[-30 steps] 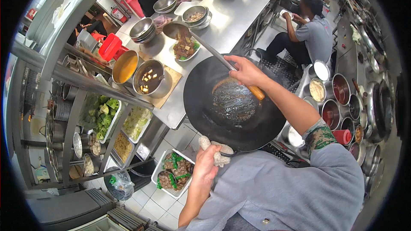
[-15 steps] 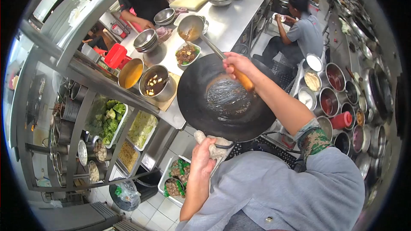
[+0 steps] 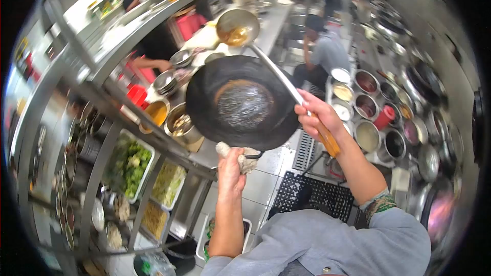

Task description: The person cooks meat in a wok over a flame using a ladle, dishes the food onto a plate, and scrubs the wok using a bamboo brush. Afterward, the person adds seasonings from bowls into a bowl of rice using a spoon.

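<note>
My left hand (image 3: 231,171) is closed around the loop handle of a large black wok (image 3: 243,103), with a beige cloth (image 3: 247,162) bunched between palm and metal. Dark, shiny residue coats the wok's bottom, and no food pieces show in it. In my right hand (image 3: 319,115) is a long ladle (image 3: 238,27) with a wooden grip, its shaft running over the wok's right rim. Brown sauce clings inside the ladle's bowl, which is held beyond the wok's far edge. The wok hides part of the steel counter behind it.
Left of the wok stand a pot of orange liquid (image 3: 156,112) and a pot of dark liquid (image 3: 185,123). Trays of greens (image 3: 132,166) sit on a lower shelf. At right are several sauce containers (image 3: 367,106) and a black perforated stove surface (image 3: 312,194). A person (image 3: 327,51) sits ahead.
My view has turned. The wok is lifted further forward and left, now hiding the plated dish. My right hand has drawn back toward the wok's right side, still gripping the ladle.
</note>
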`<move>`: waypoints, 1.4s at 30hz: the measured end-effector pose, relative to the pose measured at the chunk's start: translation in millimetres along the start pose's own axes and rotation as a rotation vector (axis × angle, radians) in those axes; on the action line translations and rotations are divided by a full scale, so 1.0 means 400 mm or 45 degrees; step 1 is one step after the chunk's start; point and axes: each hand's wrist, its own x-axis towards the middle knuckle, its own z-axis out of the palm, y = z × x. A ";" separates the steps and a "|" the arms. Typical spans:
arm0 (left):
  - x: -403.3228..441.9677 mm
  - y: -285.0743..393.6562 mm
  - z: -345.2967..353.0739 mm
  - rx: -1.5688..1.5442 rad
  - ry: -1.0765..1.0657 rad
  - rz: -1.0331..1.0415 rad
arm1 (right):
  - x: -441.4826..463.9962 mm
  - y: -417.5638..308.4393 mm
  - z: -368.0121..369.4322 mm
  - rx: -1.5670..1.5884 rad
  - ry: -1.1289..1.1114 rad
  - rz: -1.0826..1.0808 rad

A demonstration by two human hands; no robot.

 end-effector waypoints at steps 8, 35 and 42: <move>-0.178 -0.065 0.291 0.160 -0.546 0.017 | -0.576 -0.050 0.035 -0.518 0.341 -0.403; -1.053 -1.231 1.080 0.808 -1.577 -1.991 | -2.015 -0.837 -0.355 -1.122 2.616 -0.409; -1.036 -1.248 1.110 0.973 -1.629 -1.654 | -1.977 -0.990 -0.857 -1.000 2.751 -0.385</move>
